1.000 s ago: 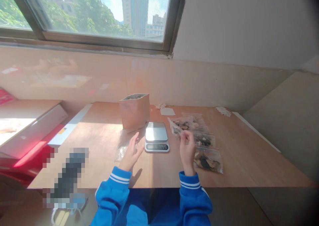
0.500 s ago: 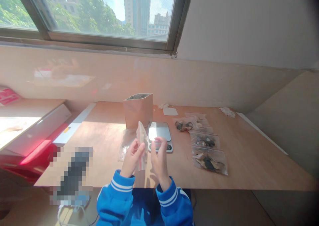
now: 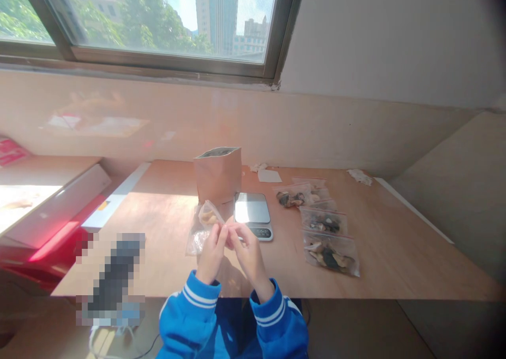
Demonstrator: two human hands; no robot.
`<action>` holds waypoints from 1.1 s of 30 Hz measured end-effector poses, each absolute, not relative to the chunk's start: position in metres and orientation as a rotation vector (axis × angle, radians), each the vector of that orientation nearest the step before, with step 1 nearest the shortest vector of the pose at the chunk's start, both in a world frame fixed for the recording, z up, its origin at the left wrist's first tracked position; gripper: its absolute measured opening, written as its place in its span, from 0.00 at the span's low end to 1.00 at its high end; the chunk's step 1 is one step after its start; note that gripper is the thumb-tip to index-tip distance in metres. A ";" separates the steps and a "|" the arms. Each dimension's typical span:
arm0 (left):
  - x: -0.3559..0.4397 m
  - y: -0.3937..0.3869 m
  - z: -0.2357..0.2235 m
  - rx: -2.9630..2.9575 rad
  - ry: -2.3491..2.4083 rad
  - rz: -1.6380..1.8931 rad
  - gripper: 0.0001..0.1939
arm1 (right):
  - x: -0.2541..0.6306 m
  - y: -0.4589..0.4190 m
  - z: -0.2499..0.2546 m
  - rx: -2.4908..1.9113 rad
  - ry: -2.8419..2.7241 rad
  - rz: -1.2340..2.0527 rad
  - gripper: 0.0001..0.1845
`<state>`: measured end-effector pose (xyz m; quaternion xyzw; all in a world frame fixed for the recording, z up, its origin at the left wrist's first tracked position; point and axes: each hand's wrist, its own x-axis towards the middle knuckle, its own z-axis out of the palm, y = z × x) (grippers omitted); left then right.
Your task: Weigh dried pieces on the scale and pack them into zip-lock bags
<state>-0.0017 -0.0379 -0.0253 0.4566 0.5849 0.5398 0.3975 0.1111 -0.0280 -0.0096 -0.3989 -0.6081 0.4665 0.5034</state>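
A small clear zip bag (image 3: 210, 214) with tan pieces inside is held up over the table. My left hand (image 3: 212, 251) pinches its edge. My right hand (image 3: 247, 252) is closed on the same edge, fingertips close to those of the left. The fingers hide part of the bag's top. Just beyond my right hand is a kitchen scale (image 3: 252, 209) with a bare plate and lit display. Behind the held bag lies a pile of clear plastic bags (image 3: 193, 240), and an open brown paper bag (image 3: 219, 175) stands upright.
On the right lie several filled zip bags (image 3: 331, 254) with dark and pale dried pieces. A white paper slip (image 3: 270, 176) and crumpled tissue (image 3: 360, 177) are near the wall. At left is a blurred dark object (image 3: 116, 274), with a red chair (image 3: 59, 251) beyond.
My right hand has moved left to the zip bag and closed on its edge. The bag has turned and tilted left, so its tan contents now show.
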 end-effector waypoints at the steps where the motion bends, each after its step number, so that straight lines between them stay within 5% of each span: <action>1: -0.002 -0.038 -0.024 1.188 1.489 1.360 0.23 | 0.112 -0.028 -0.008 -0.958 -1.483 1.110 0.14; 18: -0.020 -0.044 -0.017 1.452 1.472 1.271 0.22 | 0.162 -0.004 -0.013 -1.185 -0.949 0.759 0.17; 25: -0.016 -0.032 -0.037 0.870 1.156 1.633 0.23 | 0.136 -0.018 0.009 -1.047 -0.861 0.947 0.18; 30: 0.004 -0.026 -0.054 0.461 1.040 1.370 0.36 | 0.107 -0.013 -0.005 -1.079 -0.760 1.162 0.18; 33: 0.008 -0.019 -0.058 0.412 1.022 1.436 0.35 | 0.101 -0.009 -0.014 -1.205 -0.887 0.950 0.14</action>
